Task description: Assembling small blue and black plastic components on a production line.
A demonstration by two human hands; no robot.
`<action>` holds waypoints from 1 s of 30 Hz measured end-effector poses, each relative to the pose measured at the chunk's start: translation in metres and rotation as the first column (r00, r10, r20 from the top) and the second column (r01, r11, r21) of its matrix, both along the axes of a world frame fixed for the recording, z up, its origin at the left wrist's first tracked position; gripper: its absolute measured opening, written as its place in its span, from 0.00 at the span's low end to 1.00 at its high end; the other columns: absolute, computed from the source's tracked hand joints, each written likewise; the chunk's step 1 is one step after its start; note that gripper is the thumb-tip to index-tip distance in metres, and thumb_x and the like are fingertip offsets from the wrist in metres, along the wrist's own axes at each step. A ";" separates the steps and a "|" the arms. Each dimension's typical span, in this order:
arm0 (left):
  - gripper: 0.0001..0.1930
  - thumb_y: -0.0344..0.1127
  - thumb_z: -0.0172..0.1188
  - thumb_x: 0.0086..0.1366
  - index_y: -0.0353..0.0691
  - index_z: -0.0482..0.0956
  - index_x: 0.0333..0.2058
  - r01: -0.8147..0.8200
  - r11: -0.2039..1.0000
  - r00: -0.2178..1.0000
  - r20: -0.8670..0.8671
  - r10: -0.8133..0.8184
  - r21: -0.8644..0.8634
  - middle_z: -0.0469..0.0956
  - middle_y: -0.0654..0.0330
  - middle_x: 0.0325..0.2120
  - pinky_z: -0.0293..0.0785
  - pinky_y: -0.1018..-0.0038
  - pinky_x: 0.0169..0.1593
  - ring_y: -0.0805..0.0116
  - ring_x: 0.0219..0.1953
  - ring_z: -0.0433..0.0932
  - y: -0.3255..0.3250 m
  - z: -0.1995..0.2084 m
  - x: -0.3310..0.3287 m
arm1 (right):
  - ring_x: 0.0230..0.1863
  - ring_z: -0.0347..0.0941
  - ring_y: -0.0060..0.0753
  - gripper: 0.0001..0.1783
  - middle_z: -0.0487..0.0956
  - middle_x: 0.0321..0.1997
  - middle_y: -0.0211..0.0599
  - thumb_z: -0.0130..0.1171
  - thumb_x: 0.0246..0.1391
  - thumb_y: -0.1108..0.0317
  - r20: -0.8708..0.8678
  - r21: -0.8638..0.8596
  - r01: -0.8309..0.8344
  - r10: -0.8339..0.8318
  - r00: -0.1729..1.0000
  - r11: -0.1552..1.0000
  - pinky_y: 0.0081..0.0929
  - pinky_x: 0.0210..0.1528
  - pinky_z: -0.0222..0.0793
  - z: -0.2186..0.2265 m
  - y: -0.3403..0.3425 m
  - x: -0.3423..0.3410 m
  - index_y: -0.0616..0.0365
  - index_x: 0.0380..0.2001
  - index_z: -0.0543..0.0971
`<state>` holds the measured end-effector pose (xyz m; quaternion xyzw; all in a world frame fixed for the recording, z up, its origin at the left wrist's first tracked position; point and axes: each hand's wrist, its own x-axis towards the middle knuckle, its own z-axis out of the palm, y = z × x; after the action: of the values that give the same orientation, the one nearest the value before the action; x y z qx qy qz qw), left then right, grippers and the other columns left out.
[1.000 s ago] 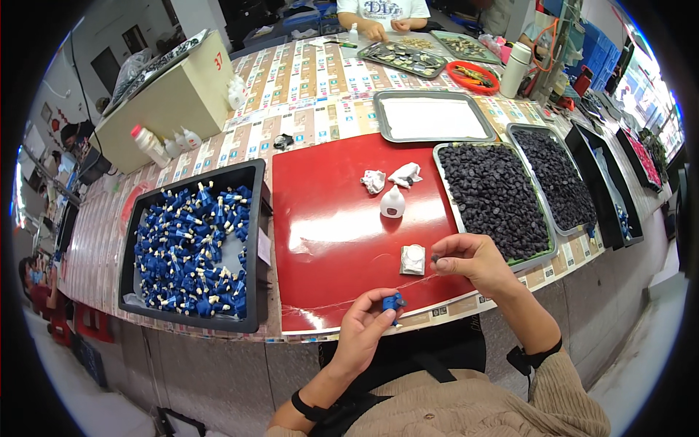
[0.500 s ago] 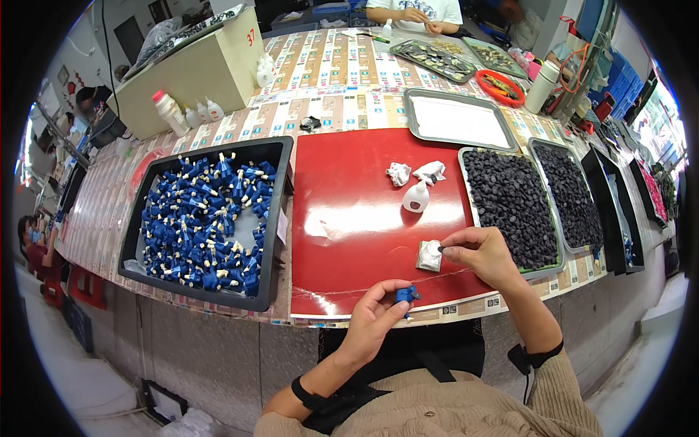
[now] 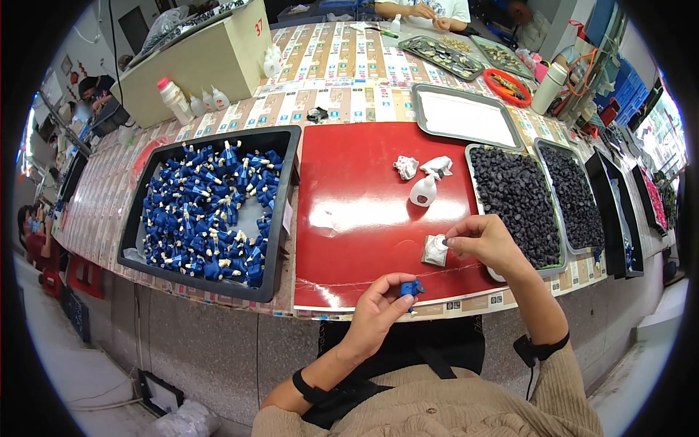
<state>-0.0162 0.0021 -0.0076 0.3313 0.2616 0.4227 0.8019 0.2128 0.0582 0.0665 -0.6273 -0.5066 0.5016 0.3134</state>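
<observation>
Between the fingertips of my left hand point(image 3: 380, 309) is a small blue figure point(image 3: 410, 288) with a dark part on it, held above the near edge of a red mat point(image 3: 349, 247). My right hand point(image 3: 484, 244) pinches a small black piece point(image 3: 446, 242) at the right side of a little square pad point(image 3: 435, 250) heaped with white paste. Whether the piece touches the paste I cannot tell. Beyond the pad stands a white squeeze bottle point(image 3: 423, 191), with two crumpled white cloths point(image 3: 437, 167) behind it.
At left, a black tray point(image 3: 285, 211) holds many blue figures with cream tips. Trays of small black pieces point(image 3: 513, 197) stand at right. Behind the mat lie a white-lined tray point(image 3: 466, 120) and a red basket point(image 3: 507, 87). Across the table a person's hands point(image 3: 429, 16) are at work.
The whole view has shifted slightly to the right. My left hand has tilted the blue figure a little. My right hand keeps the black piece beside the pad.
</observation>
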 end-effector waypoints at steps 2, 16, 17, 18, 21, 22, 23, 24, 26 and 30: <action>0.15 0.26 0.53 0.66 0.33 0.68 0.51 0.000 1.000 1.000 0.001 0.000 -0.006 0.71 0.59 0.45 0.70 0.70 0.58 0.71 0.49 0.71 -0.001 0.000 0.000 | 0.23 0.72 0.16 0.06 0.78 0.23 0.31 0.62 0.48 0.75 0.031 -0.027 0.011 -0.010 0.999 1.000 0.15 0.25 0.68 0.003 0.001 -0.002 0.67 0.31 0.81; 0.15 0.27 0.54 0.66 0.33 0.68 0.51 -0.005 1.000 1.000 0.006 0.005 -0.004 0.71 0.58 0.45 0.71 0.70 0.58 0.71 0.49 0.72 0.001 -0.003 0.000 | 0.22 0.71 0.15 0.07 0.78 0.22 0.31 0.63 0.48 0.73 0.008 0.009 0.035 -0.035 0.999 0.999 0.14 0.25 0.68 -0.004 -0.004 0.003 0.67 0.30 0.80; 0.15 0.27 0.54 0.66 0.33 0.68 0.51 -0.004 1.000 1.000 0.005 0.004 -0.005 0.71 0.58 0.45 0.71 0.70 0.58 0.71 0.49 0.72 0.000 -0.003 0.000 | 0.22 0.71 0.15 0.07 0.78 0.22 0.31 0.63 0.48 0.73 0.007 0.009 0.036 -0.036 0.999 0.999 0.14 0.25 0.68 -0.004 -0.004 0.003 0.67 0.30 0.80; 0.15 0.27 0.54 0.66 0.33 0.68 0.51 -0.006 1.000 1.000 0.000 0.006 -0.003 0.72 0.58 0.45 0.71 0.69 0.58 0.71 0.49 0.72 0.000 -0.002 0.001 | 0.22 0.71 0.15 0.07 0.78 0.22 0.30 0.63 0.48 0.73 0.006 0.006 0.038 -0.038 0.999 0.999 0.14 0.25 0.68 -0.004 -0.005 0.004 0.67 0.30 0.80; 0.15 0.29 0.54 0.67 0.34 0.69 0.51 -0.011 1.000 1.000 -0.009 0.011 -0.001 0.72 0.58 0.45 0.70 0.69 0.58 0.70 0.49 0.73 0.000 -0.003 0.001 | 0.23 0.71 0.15 0.06 0.78 0.22 0.31 0.62 0.48 0.74 0.012 -0.001 0.036 -0.036 0.999 0.999 0.14 0.26 0.69 -0.004 -0.006 0.005 0.67 0.30 0.80; 0.15 0.30 0.54 0.67 0.34 0.69 0.51 -0.017 1.000 1.000 -0.011 0.017 0.000 0.73 0.57 0.45 0.70 0.69 0.58 0.70 0.49 0.73 0.000 -0.003 0.001 | 0.23 0.72 0.15 0.06 0.78 0.23 0.31 0.62 0.49 0.74 0.019 -0.005 0.029 -0.028 0.999 1.000 0.15 0.26 0.69 -0.004 -0.007 0.006 0.67 0.30 0.80; 0.15 0.30 0.54 0.67 0.34 0.69 0.51 -0.017 1.000 1.000 -0.013 0.017 -0.001 0.73 0.57 0.45 0.70 0.69 0.58 0.70 0.49 0.73 0.000 -0.003 0.002 | 0.23 0.72 0.15 0.06 0.78 0.23 0.31 0.62 0.49 0.74 0.017 -0.006 0.028 -0.028 0.999 1.000 0.15 0.26 0.69 -0.003 -0.008 0.006 0.67 0.30 0.80; 0.16 0.30 0.54 0.67 0.34 0.68 0.52 -0.021 1.000 1.000 -0.013 0.021 0.005 0.73 0.57 0.46 0.69 0.69 0.58 0.69 0.50 0.73 0.000 -0.002 0.002 | 0.24 0.72 0.16 0.06 0.79 0.24 0.31 0.62 0.49 0.75 0.002 -0.009 0.022 -0.022 1.000 1.000 0.15 0.27 0.70 -0.002 -0.010 0.006 0.67 0.30 0.80; 0.16 0.31 0.54 0.67 0.34 0.68 0.52 -0.024 1.000 1.000 -0.016 0.024 0.009 0.73 0.56 0.46 0.68 0.70 0.58 0.69 0.50 0.72 0.000 -0.001 0.002 | 0.24 0.73 0.16 0.06 0.79 0.24 0.31 0.62 0.49 0.75 -0.015 -0.014 0.017 -0.018 1.000 1.000 0.15 0.28 0.71 0.000 -0.015 0.005 0.67 0.30 0.80; 0.17 0.31 0.54 0.67 0.34 0.68 0.53 -0.006 0.999 1.000 -0.027 0.007 0.038 0.74 0.56 0.47 0.67 0.71 0.58 0.69 0.52 0.72 0.000 0.002 0.004 | 0.27 0.74 0.18 0.06 0.79 0.27 0.32 0.63 0.50 0.74 -0.207 0.048 0.037 -0.026 0.978 0.998 0.16 0.32 0.72 0.004 -0.031 -0.002 0.66 0.32 0.80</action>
<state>-0.0121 0.0024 -0.0061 0.3512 0.2656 0.4256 0.7905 0.2108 0.0276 0.0703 -0.5716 -0.4739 0.5459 0.3883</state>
